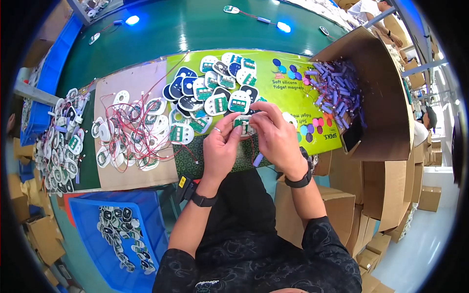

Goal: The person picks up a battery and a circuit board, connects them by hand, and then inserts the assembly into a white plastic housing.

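Note:
My left hand [222,144] is closed, its thumb and fingers pinching a small white part with a green circuit board [244,125]. At that part's right edge, the fingers of my right hand [277,136] are pressed together; what lies between them is hidden. A purple cylindrical battery [258,159] hangs just below my hands, beside a thin red wire. Right behind my fingers spreads a pile of white rounded parts with green boards [216,104], some turned to a dark side.
To the left lie white parts tangled in red wires [139,129]. A cardboard box [383,97] on its side holds purple batteries [339,88] at the right. Lit pieces [283,27] rest on a green belt [166,31] behind. A blue bin [85,229] stands below left.

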`<state>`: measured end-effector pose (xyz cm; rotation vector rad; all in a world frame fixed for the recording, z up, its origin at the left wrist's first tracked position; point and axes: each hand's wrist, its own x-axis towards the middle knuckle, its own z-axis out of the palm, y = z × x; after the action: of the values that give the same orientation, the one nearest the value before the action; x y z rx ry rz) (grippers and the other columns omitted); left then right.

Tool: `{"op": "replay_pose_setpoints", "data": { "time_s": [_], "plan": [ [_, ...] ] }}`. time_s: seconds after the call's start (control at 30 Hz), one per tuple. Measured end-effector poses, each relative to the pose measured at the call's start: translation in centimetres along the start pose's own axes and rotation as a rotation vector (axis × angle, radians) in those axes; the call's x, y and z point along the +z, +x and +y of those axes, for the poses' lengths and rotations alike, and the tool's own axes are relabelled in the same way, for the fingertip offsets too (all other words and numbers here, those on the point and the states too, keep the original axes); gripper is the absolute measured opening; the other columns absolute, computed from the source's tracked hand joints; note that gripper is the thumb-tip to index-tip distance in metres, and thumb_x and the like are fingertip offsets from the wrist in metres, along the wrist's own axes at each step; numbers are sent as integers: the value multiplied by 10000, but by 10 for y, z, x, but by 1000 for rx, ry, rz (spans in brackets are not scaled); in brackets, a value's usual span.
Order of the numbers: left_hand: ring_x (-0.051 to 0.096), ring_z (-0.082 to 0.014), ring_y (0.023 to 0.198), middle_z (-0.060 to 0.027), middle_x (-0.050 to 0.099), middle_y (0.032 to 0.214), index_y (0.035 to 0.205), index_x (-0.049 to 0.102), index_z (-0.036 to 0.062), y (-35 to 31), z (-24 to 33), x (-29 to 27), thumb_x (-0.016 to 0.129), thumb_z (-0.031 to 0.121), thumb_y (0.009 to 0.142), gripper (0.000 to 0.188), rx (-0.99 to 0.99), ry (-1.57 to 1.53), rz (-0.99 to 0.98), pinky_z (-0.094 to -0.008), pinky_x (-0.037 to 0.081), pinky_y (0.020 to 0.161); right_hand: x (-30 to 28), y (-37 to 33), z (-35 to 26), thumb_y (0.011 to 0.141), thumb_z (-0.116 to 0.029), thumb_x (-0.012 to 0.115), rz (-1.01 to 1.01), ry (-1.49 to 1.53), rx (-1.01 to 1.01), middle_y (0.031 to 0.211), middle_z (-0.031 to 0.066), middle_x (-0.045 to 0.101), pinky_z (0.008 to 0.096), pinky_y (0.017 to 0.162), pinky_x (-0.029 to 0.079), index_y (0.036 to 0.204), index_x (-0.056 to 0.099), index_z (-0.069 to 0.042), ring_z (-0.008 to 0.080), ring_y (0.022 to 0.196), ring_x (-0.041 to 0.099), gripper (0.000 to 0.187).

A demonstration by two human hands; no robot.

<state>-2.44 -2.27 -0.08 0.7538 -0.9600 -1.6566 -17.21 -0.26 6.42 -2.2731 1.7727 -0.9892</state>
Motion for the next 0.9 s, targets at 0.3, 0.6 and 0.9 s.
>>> {"op": "replay_pose_setpoints", "data": {
  "time_s": [0.3,0.6,0.9],
  "plan": [
    [630,-202,1153,-165,625,1295,1330,546,-60,-1,3,-3,537,-54,993,338,24,132,39,-323,568,920,0,-1,10,829,15,672,-58,203,70,1192,113,604,386,737,567,926,653,-22,303,904,692,105],
    [643,-223,1119,-198,623,1268,1342,511,-48,-4,-9,2,518,-26,1013,330,25,54,14,-377,607,902,-8,-5,9,836,-29,690,11,198,41,1152,76,606,380,692,561,878,642,-14,291,836,678,66],
    [651,-194,1073,-185,636,1223,1327,529,-53,-1,-4,4,524,-22,1015,313,52,70,44,-358,619,881,-5,-5,9,819,-13,699,21,227,94,1154,90,597,370,709,555,878,649,-11,281,839,669,78]
  ]
}}
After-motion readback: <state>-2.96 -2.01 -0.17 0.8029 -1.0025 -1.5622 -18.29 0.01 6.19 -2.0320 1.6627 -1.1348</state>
